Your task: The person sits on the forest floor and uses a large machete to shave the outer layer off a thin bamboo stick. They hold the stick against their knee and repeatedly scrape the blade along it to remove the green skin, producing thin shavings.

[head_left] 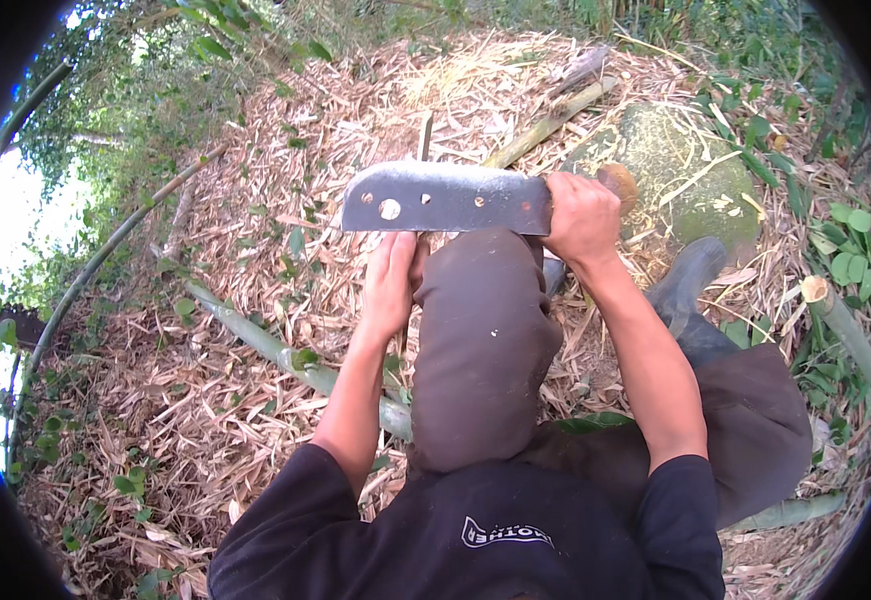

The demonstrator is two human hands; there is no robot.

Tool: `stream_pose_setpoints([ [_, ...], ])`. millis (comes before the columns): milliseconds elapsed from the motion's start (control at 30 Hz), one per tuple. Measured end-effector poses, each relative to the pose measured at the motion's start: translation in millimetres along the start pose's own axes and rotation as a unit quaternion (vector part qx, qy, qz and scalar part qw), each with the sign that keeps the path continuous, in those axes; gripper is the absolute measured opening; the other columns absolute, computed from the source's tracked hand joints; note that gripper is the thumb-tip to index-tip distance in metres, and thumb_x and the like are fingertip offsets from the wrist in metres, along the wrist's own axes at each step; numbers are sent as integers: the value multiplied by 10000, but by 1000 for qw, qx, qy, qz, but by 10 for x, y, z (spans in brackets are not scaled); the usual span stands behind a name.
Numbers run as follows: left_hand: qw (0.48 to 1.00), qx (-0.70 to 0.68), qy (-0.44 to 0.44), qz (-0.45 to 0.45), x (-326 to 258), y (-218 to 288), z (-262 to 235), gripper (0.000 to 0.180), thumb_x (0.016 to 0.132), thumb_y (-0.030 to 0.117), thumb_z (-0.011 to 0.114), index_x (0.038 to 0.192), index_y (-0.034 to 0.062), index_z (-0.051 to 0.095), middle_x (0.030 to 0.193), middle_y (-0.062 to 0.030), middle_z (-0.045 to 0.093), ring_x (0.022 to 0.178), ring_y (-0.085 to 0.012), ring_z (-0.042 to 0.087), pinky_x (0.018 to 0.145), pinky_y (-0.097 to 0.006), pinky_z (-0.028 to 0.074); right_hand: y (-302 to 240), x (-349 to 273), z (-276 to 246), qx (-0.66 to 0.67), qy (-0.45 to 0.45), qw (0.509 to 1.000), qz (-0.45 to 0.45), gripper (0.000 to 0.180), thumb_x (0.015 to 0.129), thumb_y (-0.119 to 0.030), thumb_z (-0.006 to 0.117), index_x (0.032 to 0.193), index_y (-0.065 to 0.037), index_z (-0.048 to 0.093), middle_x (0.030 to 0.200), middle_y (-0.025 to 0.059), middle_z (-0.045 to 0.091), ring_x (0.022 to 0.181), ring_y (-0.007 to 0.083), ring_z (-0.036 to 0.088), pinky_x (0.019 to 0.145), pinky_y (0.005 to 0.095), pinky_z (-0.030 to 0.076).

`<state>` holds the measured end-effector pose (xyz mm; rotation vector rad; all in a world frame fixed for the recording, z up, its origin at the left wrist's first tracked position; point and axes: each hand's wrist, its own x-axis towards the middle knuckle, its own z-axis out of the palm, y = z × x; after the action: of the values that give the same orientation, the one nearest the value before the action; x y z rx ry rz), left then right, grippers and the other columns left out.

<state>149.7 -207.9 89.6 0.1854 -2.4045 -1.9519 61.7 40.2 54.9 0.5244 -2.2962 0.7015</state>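
Observation:
My right hand [583, 218] grips a broad cleaver-like knife [435, 196] by its handle, the rounded wooden end [618, 186] showing past my fist. Its wide dark blade has several holes and lies crosswise above my raised knee, pointing left. Just below the blade, beside the knee, my left hand [389, 278] is closed around a thin bamboo strip [425, 137]. One end of the strip sticks out beyond the far side of the blade. The blade hides its middle, and I cannot tell whether the edge touches it.
Dry bamboo leaves and shavings [285, 220] cover the ground. A mossy rock [690, 165] stands at the far right, near my boot [690, 290]. A green bamboo pole [275, 350] lies at left, a cut bamboo piece [550, 122] ahead, another cut pole [845, 330] at right.

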Motion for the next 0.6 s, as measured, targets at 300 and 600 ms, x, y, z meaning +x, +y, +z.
stream_pose_setpoints([
  [300, 830, 408, -2, 381, 494, -23, 127, 256, 1017, 227, 491, 1011, 2, 613, 763, -112, 575, 721, -183, 569, 624, -356, 437, 110, -90, -44, 9, -23, 999, 25, 421, 809, -431, 669, 741, -33, 548, 715, 134, 626, 686, 325, 646, 629, 424, 501],
  [600, 972, 214, -87, 52, -291, 135, 38, 387, 1033, 210, 413, 1300, -44, 532, 1087, -238, 655, 1010, -305, 640, 897, -396, 477, 77, -102, -127, 10, -26, 999, 40, 426, 820, -463, 654, 763, -48, 577, 729, 120, 651, 706, 310, 670, 640, 417, 522],
])
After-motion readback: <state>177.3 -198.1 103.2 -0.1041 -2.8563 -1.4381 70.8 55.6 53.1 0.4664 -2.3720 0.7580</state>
